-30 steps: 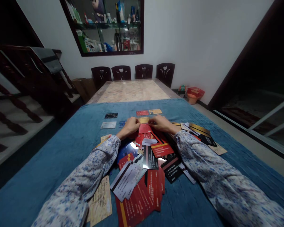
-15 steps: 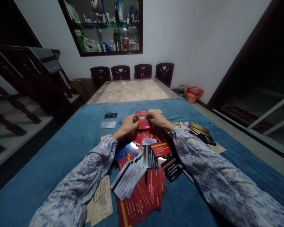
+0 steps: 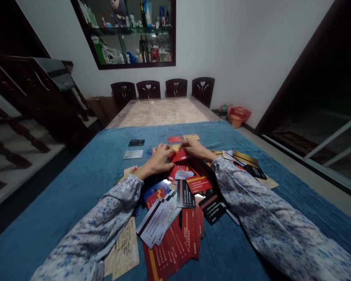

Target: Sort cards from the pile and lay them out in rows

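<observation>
A heap of plastic cards (image 3: 181,210), red, black, gold and white, lies on a blue cloth (image 3: 76,183) before me. At the heap's far end, my left hand (image 3: 159,158) and my right hand (image 3: 197,149) together pinch one red card (image 3: 179,155), lifted slightly and tilted. Just beyond my hands, single cards lie apart on the cloth: a black card (image 3: 136,142), a white card (image 3: 133,154), a red card (image 3: 175,139) and a gold card (image 3: 191,137).
The cloth covers the near half of a long marble table (image 3: 160,111). Several dark chairs (image 3: 162,89) stand at its far end, under a glass wall cabinet (image 3: 131,33). A staircase (image 3: 23,113) is left, red basins (image 3: 240,115) right.
Both hands have lifted a red card off the far end of the heap and now hold it tilted between them. The view has shifted slightly.
</observation>
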Demonstrator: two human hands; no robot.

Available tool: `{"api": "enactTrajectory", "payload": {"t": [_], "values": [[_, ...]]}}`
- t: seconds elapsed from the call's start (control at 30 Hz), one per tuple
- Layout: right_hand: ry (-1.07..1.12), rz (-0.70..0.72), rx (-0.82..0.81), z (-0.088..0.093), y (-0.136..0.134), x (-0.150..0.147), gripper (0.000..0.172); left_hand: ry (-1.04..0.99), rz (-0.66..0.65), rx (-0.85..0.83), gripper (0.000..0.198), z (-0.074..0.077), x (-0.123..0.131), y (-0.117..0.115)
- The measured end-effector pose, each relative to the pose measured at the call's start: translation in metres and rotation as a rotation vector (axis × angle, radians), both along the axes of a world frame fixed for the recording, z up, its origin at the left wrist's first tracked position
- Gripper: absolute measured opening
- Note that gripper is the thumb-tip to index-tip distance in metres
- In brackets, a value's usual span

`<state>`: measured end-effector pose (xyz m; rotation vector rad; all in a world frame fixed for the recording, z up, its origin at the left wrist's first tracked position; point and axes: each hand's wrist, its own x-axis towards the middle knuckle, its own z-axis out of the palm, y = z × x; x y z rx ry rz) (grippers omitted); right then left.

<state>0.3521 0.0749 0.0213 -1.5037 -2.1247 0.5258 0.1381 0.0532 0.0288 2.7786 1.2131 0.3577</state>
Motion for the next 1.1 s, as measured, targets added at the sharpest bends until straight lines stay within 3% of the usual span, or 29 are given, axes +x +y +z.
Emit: {"api": "enactTrajectory", "payload": {"t": [0.17,0.4,0.57,0.73,0.93,1.1], "values": [[-0.015,0.022,-0.009,-0.001,-0.001,0.002,0.040,0.069,-0.144,0.149,0.019,0.000,0.003,-0.003],[0.022,0.045,0.018,-0.007,-0.003,0.013,0.032,0.066,-0.146,0.300,0.026,0.001,0.003,0.001],[0.118,0.058,0.070,-0.007,-0.007,0.016,0.031,0.055,-0.108,0.238,0.023,-0.001,0.000,0.011],[0.157,0.157,0.165,-0.005,-0.017,0.014,0.030,-0.020,-0.058,0.164,0.027,-0.007,-0.004,0.018],[0.014,0.216,0.269,-0.011,-0.024,0.009,0.017,-0.072,-0.022,0.116,0.026,-0.008,-0.006,0.020],[-0.066,0.142,0.302,-0.021,-0.021,0.008,0.022,-0.101,-0.025,0.098,0.025,-0.012,-0.009,0.024]]}}
